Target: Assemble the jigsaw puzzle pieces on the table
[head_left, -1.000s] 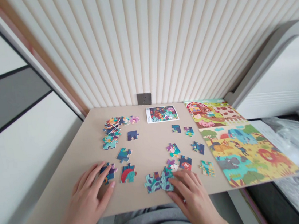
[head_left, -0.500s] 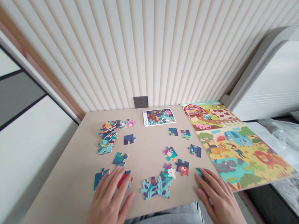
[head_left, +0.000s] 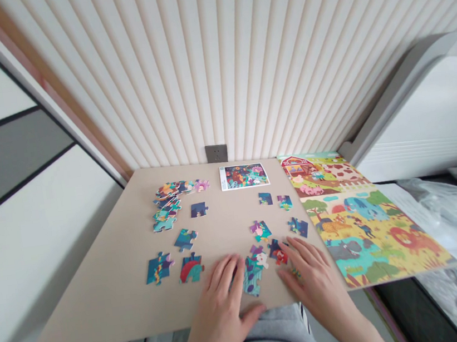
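flat, knobbed puzzle pieces (head_left: 190, 268) | smooth beige tabletop (head_left: 101, 288) | ribbed wall (head_left: 201, 62)

Puzzle pieces (head_left: 190, 268) — 1 pile, others scattered

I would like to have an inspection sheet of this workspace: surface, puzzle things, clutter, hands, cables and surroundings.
Surface: beige table, pieces spread across it.
Job's things: loose puzzle pieces; overlapping pile at far left; picture card near the far edge.
Clutter: animal picture boards on the right; clear plastic beyond them.
Hands: left hand beside leaf-patterned piece; right hand over a partly hidden piece; grip unclear for both.
Cables: nothing seen.
Surroundings: ribbed wall with dark socket.
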Tool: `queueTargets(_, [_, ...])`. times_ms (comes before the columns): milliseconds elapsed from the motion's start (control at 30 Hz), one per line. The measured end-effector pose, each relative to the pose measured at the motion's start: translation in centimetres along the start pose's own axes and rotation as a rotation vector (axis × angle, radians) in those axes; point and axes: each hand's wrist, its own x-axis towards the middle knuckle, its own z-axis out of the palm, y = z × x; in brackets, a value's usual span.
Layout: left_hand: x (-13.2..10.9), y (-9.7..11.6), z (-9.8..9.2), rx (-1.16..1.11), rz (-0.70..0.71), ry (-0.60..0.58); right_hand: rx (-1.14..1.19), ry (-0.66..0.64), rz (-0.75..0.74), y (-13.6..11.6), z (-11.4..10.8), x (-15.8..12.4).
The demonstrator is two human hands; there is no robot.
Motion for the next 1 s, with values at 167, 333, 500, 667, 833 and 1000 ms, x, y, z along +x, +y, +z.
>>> queueTargets(167, [0.7, 1.5, 0.6, -0.05, -0.033, 0.043, 0.019, -0.04, -0.005, 0.0, 0.0, 1.2])
queueTargets(333, [0.3, 0.9, 0.7, -0.049, -0.024, 0.069, 0.019, 0.034, -0.002, -0.2, -1.0, 2.4])
queueTargets(500, [-0.3, -0.7, 0.2, 0.004, -0.05, 0.066, -0.042, 0.018, 0.081, -2.9, 0.2, 6.5])
queueTargets(667, [-0.8, -1.3, -0.7, 0.113, -0.046, 0.065, -0.134, -0.105, 0.167, -4.5, 1.6, 8.8])
queueTargets(833, [-1.2, -2.0, -0.6, 0.1, -0.063, 0.075, -0.089, -0.175, 0.109, -3.9, 1.4, 9.6])
queueTargets(1000, [-1.0, -2.5, -0.4, 0.085, -0.028, 0.083, 0.048, -0.199, -0.007, -2.4, 0.9, 10.0])
